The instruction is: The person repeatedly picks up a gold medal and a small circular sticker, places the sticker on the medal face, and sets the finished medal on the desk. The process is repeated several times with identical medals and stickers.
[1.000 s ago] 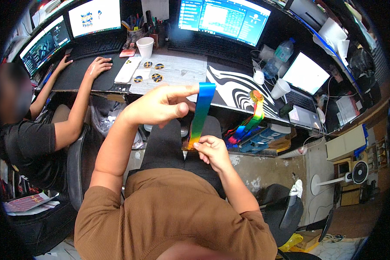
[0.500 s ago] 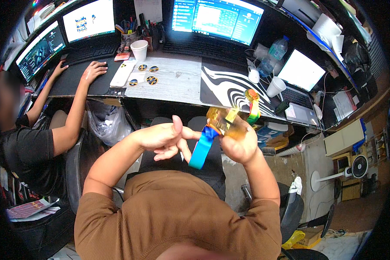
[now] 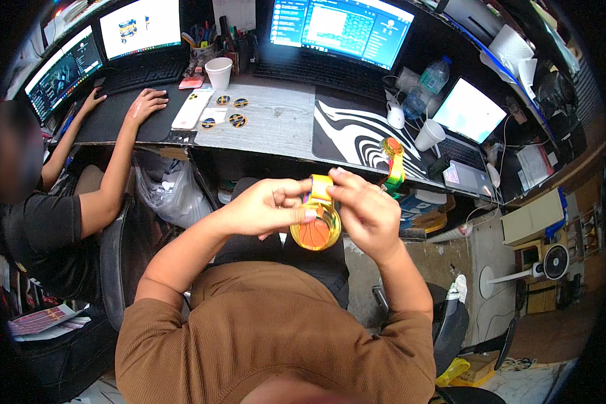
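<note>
Change: a second ago the coloured strip hangs long between the hands, left high, right low; half a second ago it is half gathered; now it sits wound into a tight yellow-orange coil [image 3: 316,229], so the winding looks close to finished.
Left hand [image 3: 266,207]: drawn in from its raised spot, fingers and thumb pinched on the coil's left side and top.
Right hand [image 3: 365,210]: lifted from below to meet the left, fingertips closed on the loose yellow end at the top of the coil.
Hands together: near touching, both clamped on the coil, above the lap and nearer than the desk edge.
Coil: round, held on edge, open face toward the camera, no blue or green length left hanging.
Second coil [image 3: 392,163]: rainbow-coloured, beside the desk edge just right of and beyond the hands; I cannot tell what it rests on.
Desk [image 3: 276,121]: far side, with a paper cup [image 3: 218,72], a phone [image 3: 190,110] and a striped mat [image 3: 357,135].
Co-worker: seated left, a hand [image 3: 145,104] on a dark pad by the keyboards, apart from the coil.
</note>
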`<action>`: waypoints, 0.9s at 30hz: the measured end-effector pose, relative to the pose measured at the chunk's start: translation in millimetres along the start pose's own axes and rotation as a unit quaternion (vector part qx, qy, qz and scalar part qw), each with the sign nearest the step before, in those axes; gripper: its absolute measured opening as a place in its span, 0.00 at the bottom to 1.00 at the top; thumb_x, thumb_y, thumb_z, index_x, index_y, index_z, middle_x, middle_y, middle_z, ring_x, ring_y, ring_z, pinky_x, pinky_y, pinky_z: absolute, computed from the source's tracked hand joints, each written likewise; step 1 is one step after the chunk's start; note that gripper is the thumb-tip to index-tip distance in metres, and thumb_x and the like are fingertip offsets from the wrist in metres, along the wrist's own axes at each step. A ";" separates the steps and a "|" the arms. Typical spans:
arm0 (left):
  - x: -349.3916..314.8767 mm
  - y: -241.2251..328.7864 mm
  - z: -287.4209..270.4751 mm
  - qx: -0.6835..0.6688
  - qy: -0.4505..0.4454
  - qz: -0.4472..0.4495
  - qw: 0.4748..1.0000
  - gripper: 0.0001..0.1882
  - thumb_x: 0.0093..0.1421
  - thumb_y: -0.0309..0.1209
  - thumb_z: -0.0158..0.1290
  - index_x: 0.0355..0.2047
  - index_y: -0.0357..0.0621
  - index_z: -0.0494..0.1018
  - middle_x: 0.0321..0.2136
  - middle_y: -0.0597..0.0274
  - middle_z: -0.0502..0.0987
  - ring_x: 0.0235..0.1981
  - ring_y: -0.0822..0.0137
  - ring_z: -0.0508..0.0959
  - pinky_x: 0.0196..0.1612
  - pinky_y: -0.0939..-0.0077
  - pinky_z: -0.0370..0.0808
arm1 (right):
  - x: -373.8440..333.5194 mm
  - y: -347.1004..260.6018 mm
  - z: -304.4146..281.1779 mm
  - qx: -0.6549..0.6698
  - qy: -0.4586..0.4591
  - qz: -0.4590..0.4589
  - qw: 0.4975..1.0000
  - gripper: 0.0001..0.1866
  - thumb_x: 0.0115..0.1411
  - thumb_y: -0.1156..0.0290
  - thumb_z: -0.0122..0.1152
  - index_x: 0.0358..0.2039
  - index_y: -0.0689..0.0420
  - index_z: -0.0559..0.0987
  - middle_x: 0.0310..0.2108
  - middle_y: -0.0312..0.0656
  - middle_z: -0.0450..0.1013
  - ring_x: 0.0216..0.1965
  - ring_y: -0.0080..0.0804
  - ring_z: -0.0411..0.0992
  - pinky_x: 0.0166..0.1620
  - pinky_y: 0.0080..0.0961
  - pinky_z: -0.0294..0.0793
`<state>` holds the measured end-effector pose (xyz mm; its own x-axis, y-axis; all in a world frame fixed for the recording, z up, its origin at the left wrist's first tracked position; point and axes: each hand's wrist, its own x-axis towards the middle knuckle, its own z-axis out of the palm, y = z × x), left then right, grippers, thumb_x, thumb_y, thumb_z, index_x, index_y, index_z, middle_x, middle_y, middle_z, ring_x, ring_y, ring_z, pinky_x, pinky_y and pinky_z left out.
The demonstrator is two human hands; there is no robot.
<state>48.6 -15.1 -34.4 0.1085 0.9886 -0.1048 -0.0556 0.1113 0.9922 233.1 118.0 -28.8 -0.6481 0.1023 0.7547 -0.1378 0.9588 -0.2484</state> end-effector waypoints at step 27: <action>6.3 -25.9 -18.4 -0.078 -0.019 0.028 0.996 0.35 0.59 0.31 0.57 0.63 0.41 0.54 0.28 0.64 0.76 0.12 0.83 0.66 0.10 0.90 0.61 | -14.4 -13.2 46.6 0.483 0.083 0.424 0.762 0.21 0.57 0.79 0.63 0.50 0.64 0.68 0.23 0.37 0.70 0.17 0.14 0.66 0.16 0.11 0.66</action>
<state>32.4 -9.8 -62.0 0.1384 0.9894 -0.0436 -0.2152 0.0730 0.9738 209.4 91.6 -64.7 -0.7191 0.6843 0.1209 -0.2612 -0.1049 -0.9596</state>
